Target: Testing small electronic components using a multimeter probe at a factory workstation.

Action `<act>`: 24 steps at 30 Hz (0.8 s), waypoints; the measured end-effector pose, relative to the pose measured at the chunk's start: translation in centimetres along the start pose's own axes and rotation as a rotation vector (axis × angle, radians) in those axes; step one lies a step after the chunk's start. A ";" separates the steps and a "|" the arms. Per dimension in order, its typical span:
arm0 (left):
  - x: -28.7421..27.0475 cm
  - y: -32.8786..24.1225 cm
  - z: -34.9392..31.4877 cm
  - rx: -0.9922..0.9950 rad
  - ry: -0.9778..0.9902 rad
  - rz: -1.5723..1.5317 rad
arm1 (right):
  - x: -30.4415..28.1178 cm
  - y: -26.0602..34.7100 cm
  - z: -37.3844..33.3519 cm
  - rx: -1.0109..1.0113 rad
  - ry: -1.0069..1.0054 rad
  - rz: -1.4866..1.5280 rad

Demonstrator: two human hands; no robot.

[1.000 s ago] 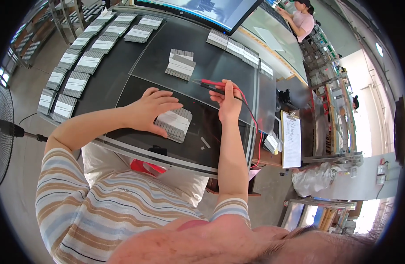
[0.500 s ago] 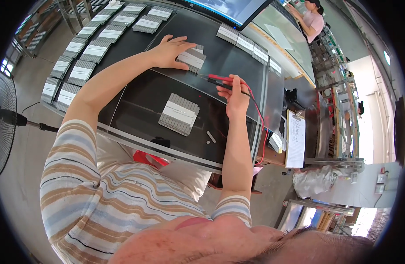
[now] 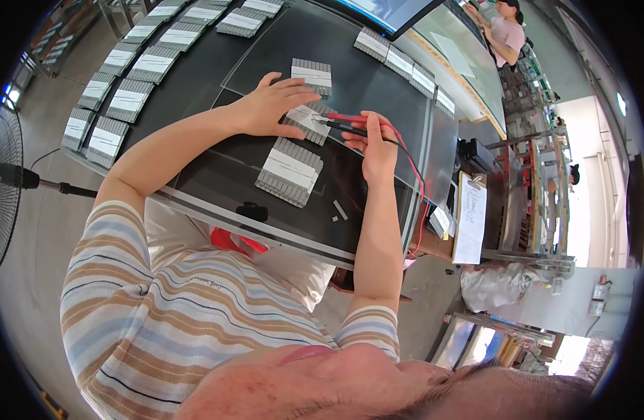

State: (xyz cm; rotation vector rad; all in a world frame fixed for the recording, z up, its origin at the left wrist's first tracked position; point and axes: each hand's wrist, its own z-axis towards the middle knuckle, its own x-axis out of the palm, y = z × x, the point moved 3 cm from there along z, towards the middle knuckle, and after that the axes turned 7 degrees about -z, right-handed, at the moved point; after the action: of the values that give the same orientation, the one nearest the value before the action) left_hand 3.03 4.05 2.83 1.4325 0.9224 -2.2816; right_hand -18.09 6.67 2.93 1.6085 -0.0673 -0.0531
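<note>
My right hand (image 3: 376, 147) is closed round a red test probe (image 3: 346, 117) and a black test probe (image 3: 350, 129), held side by side. Their tips point left, at the white band of a grey ribbed bundle (image 3: 306, 120), and appear to touch it. My left hand (image 3: 274, 106) lies at that bundle's left side with fingers spread and thumb out, touching its edge. A second bundle (image 3: 312, 72) sits just beyond my fingertips. Closer to me lies a thicker, stacked-looking bundle (image 3: 291, 168) with a white middle band.
Rows of similar bundles (image 3: 129, 99) line the dark tabletop's left side; more (image 3: 399, 61) stand along the right, below a monitor (image 3: 388, 14). Small grey pieces (image 3: 340, 209) lie near my right forearm. A clipboard (image 3: 470, 217) is at right, a fan (image 3: 3, 189) at left. Another person (image 3: 502, 35) works far right.
My left hand has come nearer to me with one bundle, leaving another farther away. The probe tips, before beside the bundle, now lie over its white band. The view has shifted slightly.
</note>
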 end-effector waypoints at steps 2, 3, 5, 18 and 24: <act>-0.2 -0.2 0.0 -0.001 0.012 -0.005 | -0.1 -0.1 0.1 0.008 -0.004 -0.005; -0.2 -0.2 0.0 -0.004 0.023 -0.009 | -0.1 -0.2 0.1 0.003 0.004 -0.005; -0.2 -0.1 0.1 0.001 0.027 -0.015 | 0.0 -0.2 0.1 -0.001 0.011 -0.005; -1.8 -1.2 -0.6 0.043 -0.023 -0.091 | -0.9 0.3 0.1 -0.048 -0.106 0.136; -1.9 -6.2 -5.4 0.091 0.205 -0.116 | -1.0 0.4 0.2 -0.054 -0.100 0.148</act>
State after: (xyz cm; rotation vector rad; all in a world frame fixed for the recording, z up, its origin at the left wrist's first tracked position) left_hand 4.23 12.09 5.19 1.7203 0.9959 -2.3179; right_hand -19.09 6.50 3.27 1.5419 -0.2597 -0.0208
